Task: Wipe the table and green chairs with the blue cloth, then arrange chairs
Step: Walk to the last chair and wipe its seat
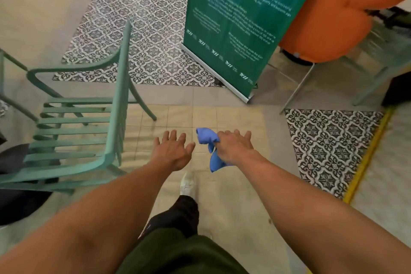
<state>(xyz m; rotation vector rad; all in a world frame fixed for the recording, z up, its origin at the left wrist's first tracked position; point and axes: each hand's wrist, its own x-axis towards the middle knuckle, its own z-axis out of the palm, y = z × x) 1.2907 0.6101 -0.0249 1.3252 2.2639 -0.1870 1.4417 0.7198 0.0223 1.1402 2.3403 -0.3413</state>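
A green slatted chair (73, 131) stands on the floor at the left, its backrest toward the middle of the view. My left hand (172, 151) is stretched out over the floor just right of the chair, fingers spread, holding nothing and not touching the chair. My right hand (235, 148) is beside it and pinches the crumpled blue cloth (210, 149), which hangs down under the palm while the other fingers stay extended. Pale green legs of another chair or table (298, 89) show at the right.
A green roll-up banner (240, 24) stands ahead, with an orange rounded seat (329, 20) to its right. Patterned floor tiles (144, 35) lie ahead and at the right. A yellow floor strip (367, 155) runs along the right. A dark round object (20, 202) sits under the chair at the left. My leg and white shoe (188, 182) are below.
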